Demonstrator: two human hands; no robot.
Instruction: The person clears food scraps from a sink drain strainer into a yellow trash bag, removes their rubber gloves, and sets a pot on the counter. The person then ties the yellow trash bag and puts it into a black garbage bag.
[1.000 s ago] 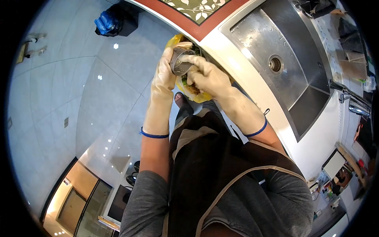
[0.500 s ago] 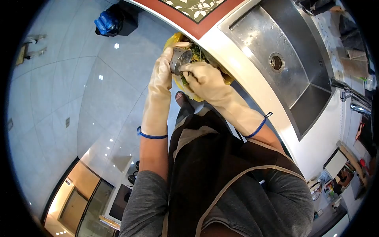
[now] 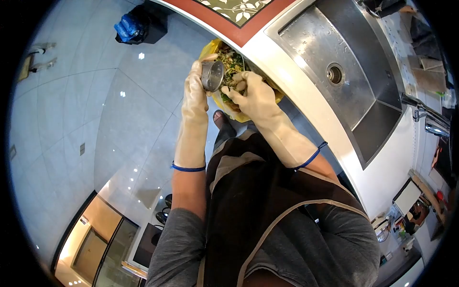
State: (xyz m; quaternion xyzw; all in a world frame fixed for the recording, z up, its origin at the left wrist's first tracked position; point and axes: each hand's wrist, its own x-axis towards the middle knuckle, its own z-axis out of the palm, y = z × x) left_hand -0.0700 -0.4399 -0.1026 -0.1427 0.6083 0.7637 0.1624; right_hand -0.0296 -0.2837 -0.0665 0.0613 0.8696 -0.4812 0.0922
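My left hand (image 3: 195,91), in a long cream rubber glove, is closed around a metal sink strainer basket (image 3: 213,75). The basket is tipped on its side, its mouth facing right. My right hand (image 3: 256,95), gloved the same way, is just right of the basket and apart from it. Its thumb and fingers are spread, with a small dark bit near the thumb tip. Below both hands stands a bin lined with a yellow bag (image 3: 210,48). Green and brown food scraps (image 3: 232,62) fill the part of it that shows; my right hand hides some.
A white counter edge (image 3: 301,79) borders the bin on the right. Beyond it lies a steel sink (image 3: 311,36) with an uncovered drain (image 3: 335,74) and a faucet (image 3: 432,126). A dark bin with a blue bag (image 3: 129,27) stands on the tiled floor at upper left.
My right hand has drawn back from the strainer's mouth and its fingers have opened. The strainer has turned in my left hand, so its inside shows more. More scraps are visible.
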